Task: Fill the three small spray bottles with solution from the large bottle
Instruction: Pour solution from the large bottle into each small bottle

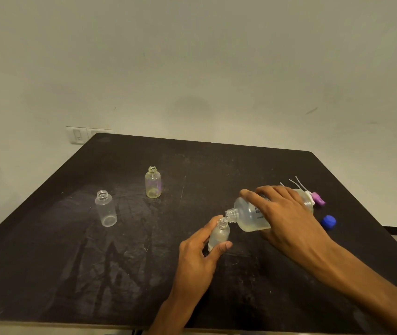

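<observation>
R hand (287, 213) grips large bottle (250, 217) tipped near-horizontal, neck pointing left, touching mouth of small spray bottle (219, 235); L hand (198, 252) fingers wrap it upright.

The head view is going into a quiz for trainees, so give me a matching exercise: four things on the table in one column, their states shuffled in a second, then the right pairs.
Column one:
1. large bottle
2. small bottle at its mouth
3. leftmost small bottle
4. blue cap

Column two:
A. stands upright, uncapped, untouched
B. lies loose on the black table
C. tipped sideways in the right hand
D. held by the left hand

Pairs: 1-C, 2-D, 3-A, 4-B
</observation>
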